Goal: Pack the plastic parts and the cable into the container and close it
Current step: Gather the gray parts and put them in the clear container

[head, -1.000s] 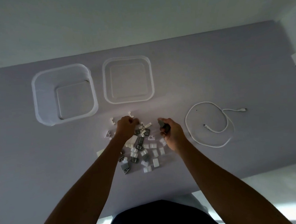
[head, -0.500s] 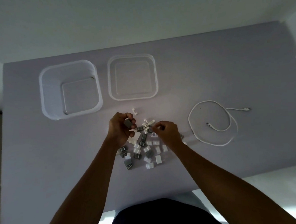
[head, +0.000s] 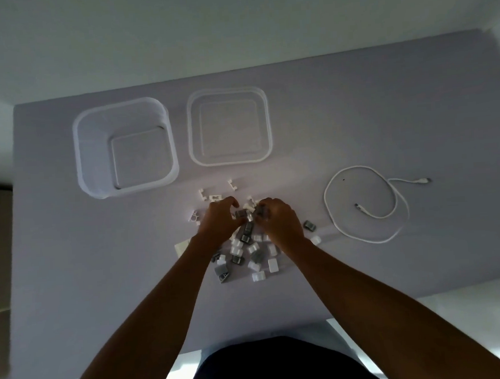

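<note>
Both hands have drawn together over the far end of the plastic parts (head: 247, 248), so gathering has begun, though the container (head: 92, 159) holds nothing yet. The left hand (head: 218, 221) and right hand (head: 280, 219) have fingers curled round small grey and white clips. The pile lies just near-right of the container; the coiled white cable (head: 365, 205) lies further right on the bench (head: 385, 106), untouched

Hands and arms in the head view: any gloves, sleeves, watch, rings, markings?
None visible. The left hand and right hand are bare, no gloves. Both forearms are uncovered up to the frame edge, so no sleeves show. No watch, band or markings on the wrists; the image is too dim to rule out rings. A dark garment covers the lap or torso below.
</note>
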`<state>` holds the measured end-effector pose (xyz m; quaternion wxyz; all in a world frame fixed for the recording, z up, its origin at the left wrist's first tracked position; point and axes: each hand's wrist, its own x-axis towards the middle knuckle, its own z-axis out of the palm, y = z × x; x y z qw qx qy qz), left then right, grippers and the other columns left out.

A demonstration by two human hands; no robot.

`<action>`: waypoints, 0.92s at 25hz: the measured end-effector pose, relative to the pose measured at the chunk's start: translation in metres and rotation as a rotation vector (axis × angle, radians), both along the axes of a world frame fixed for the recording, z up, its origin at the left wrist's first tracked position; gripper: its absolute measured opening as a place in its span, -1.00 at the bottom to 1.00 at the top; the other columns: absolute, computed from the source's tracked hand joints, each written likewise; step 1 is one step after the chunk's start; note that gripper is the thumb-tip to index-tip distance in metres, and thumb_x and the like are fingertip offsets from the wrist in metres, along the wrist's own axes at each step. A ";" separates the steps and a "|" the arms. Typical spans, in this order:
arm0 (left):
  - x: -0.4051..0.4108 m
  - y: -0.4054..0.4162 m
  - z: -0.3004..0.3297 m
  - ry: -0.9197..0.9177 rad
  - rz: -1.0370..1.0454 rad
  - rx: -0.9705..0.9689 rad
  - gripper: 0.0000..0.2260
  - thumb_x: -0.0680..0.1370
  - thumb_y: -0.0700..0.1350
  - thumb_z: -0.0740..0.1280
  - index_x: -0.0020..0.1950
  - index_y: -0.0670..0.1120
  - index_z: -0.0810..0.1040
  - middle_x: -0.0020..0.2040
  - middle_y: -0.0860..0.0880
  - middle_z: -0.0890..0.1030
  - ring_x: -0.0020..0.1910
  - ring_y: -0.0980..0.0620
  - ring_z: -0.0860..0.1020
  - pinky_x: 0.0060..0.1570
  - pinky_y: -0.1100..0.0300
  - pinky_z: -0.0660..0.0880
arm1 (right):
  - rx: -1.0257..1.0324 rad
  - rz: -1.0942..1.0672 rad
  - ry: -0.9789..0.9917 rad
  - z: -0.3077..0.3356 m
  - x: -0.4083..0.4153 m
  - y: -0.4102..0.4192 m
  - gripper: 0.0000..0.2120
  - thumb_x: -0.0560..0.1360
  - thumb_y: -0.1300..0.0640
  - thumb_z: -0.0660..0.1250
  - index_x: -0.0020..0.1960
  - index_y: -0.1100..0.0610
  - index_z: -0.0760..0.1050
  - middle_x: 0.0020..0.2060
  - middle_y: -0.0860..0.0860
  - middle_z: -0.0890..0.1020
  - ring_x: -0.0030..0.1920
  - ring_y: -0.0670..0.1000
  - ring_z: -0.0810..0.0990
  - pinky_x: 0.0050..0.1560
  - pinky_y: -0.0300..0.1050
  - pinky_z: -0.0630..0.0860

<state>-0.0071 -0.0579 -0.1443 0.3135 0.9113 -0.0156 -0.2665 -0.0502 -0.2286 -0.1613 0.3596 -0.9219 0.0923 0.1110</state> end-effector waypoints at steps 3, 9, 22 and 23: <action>0.000 0.000 -0.010 -0.033 -0.027 0.069 -0.73 0.45 -0.01 0.48 0.07 -0.05 0.51 -0.08 -0.08 0.61 -0.14 -0.08 0.58 -0.11 0.07 0.56 | 0.297 -0.216 -0.044 0.009 -0.001 -0.002 -0.72 0.47 -0.05 0.41 -0.03 0.18 0.60 -0.23 0.03 0.65 -0.27 -0.01 0.59 -0.21 -0.19 0.55; 0.000 -0.004 0.001 0.131 0.203 -0.223 -0.81 0.57 -0.04 0.35 -0.12 -0.15 0.53 -0.32 -0.03 0.56 -0.43 0.03 0.47 -0.38 0.21 0.38 | 1.163 -0.557 0.234 0.043 -0.018 -0.030 -0.80 0.55 0.20 0.18 -0.09 0.26 0.55 -0.31 0.11 0.51 -0.48 0.00 0.35 -0.43 -0.14 0.16; -0.020 -0.008 0.047 0.808 0.510 -1.146 -0.69 0.43 -0.26 -0.02 -0.03 -0.20 0.50 -0.33 -0.16 0.45 -0.58 0.09 0.12 -0.56 0.32 0.04 | 0.672 -0.737 0.114 0.045 -0.052 -0.068 -0.61 0.58 0.04 0.32 -0.34 0.24 0.48 -0.47 0.10 0.51 -0.49 0.03 0.40 -0.43 -0.15 0.31; -0.021 -0.009 0.048 0.807 0.514 -1.157 -0.68 0.43 -0.25 -0.04 -0.11 -0.22 0.50 -0.35 -0.14 0.43 -0.59 0.10 0.14 -0.57 0.34 0.06 | 0.434 -0.700 0.070 0.037 -0.057 -0.073 -0.60 0.58 0.05 0.32 -0.33 0.28 0.50 -0.46 0.11 0.54 -0.45 0.04 0.44 -0.36 -0.12 0.35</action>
